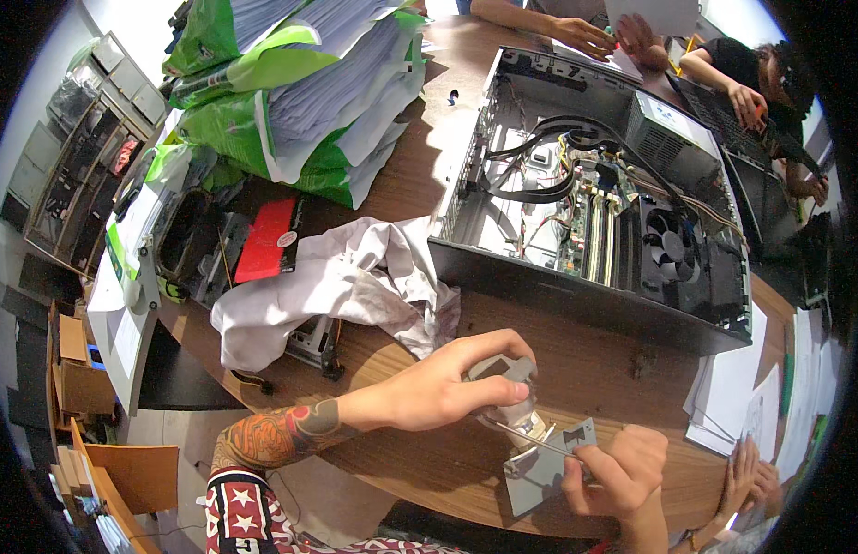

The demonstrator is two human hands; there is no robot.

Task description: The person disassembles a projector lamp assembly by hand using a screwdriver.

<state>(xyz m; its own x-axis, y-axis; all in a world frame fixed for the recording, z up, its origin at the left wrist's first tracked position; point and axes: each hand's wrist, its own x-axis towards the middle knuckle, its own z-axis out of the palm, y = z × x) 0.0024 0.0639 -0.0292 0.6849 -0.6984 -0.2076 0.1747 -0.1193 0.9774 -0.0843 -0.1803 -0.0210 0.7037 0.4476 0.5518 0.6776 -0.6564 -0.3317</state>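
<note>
At the far left of the wooden bench [590,360], a tall pile of paper in torn green wrapping [309,138]; nearer, a flat red pack [265,242]. Just right of that, a crumpled pale cloth [346,286], lying partly over a small metal frame.

Next, the person's left hand [438,392], coming in from the lower left. Grip closed, thumb and forefinger curled around a silvery metal part [496,369], which sits at the near side of the bench. Fingers hide much of its shape.

Rod [538,439], thin and metal, on a slant: long axis from the right fingers up and leftward, tip at the lower side of the metal part. A grey plate [526,489] lies below the rod; cannot tell whether the fingers touch it.

Beyond both hands, an opened computer case [576,294], innards showing. Right hand [623,466]: grip clenched on the rod's near end; metal part up and to its left, left hand the nearer to it.

Farther right, loose papers [724,397], then another person's hands [747,475].
</note>
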